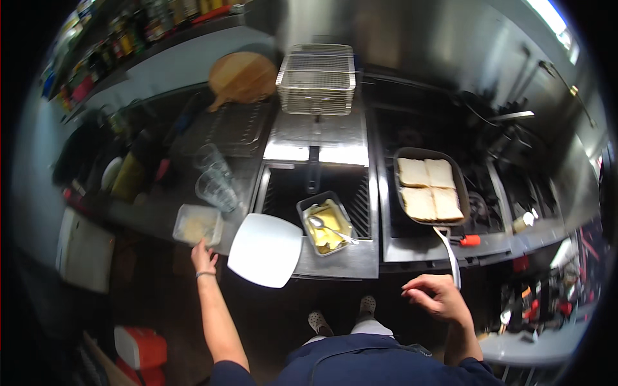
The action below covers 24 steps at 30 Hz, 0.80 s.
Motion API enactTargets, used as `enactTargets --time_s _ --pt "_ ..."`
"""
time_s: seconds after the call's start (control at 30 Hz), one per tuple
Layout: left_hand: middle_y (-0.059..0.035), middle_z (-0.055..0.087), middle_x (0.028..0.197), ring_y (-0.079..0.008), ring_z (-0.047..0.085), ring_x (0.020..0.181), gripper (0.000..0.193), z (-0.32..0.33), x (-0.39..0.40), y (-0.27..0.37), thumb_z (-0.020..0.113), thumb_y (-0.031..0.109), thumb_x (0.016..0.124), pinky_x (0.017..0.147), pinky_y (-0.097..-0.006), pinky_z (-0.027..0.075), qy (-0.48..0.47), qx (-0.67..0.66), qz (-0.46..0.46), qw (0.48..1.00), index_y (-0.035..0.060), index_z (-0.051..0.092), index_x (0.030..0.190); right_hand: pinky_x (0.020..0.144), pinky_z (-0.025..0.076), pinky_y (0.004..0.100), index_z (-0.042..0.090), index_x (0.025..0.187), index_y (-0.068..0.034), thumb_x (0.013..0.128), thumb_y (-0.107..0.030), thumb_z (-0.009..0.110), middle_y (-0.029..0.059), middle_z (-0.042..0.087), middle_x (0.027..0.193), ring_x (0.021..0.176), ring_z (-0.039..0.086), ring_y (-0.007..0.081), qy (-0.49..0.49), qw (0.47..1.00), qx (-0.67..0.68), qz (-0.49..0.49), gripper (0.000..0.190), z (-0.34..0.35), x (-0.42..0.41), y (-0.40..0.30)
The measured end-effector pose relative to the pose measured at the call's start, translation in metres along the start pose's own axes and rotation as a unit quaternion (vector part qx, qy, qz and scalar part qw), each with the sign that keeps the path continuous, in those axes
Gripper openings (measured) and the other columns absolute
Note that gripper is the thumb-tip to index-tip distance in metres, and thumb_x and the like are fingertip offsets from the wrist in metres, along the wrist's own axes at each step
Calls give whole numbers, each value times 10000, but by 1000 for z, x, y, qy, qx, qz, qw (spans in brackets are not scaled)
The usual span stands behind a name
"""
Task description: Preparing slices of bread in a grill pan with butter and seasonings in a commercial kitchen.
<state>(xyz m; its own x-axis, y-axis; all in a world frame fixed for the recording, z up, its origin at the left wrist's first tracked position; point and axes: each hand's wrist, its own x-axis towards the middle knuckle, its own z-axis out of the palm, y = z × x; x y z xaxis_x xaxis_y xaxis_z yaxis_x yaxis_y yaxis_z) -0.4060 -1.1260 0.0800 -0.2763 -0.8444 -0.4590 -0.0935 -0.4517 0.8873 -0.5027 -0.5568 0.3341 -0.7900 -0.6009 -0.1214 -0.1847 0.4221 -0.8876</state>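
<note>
My left hand point(203, 259) reaches to the near edge of a clear plastic tub point(182, 236) holding something pale and crumbly. Its fingers are spread; whether they touch the tub is hard to tell. My right hand point(437, 295) is half curled around nothing, close to the pan's handle point(451, 258). Four-part white bread, several slices point(428, 188), lies flat in a square frying pan point(464, 193) on the stove. Between my hands, a metal container point(309, 236) holds yellow butter or spread point(327, 237), with a spoon point(333, 228) resting in it.
A white square plate point(265, 251) overhangs the counter's front edge. Clear cups point(215, 186) lie left. Behind stand a wire fryer basket point(316, 79) and a round wooden board point(243, 76). A red-and-white cooler-like box point(141, 350) sits low left; utensils crowd the right-hand shelf point(528, 350).
</note>
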Motion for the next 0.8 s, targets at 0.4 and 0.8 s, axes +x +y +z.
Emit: enactTargets --time_s 0.4,0.8 --pt "-102 468 1212 -255 497 1067 358 -37 -74 51 512 290 913 829 -395 464 -103 -176 145 968 65 444 1184 674 496 285 641 1040 -56 912 -271 570 86 673 864 724 636 190 -51 998 -18 37 260 59 -51 28" --pt "-234 511 1211 -346 523 1097 297 76 -352 -18 530 130 899 981 -402 410 -542 -140 191 806 -18 507 1156 791 484 356 611 1067 -51 918 -325 540 121 665 940 891 632 264 -34 993 24 111 321 -14 -206 94"
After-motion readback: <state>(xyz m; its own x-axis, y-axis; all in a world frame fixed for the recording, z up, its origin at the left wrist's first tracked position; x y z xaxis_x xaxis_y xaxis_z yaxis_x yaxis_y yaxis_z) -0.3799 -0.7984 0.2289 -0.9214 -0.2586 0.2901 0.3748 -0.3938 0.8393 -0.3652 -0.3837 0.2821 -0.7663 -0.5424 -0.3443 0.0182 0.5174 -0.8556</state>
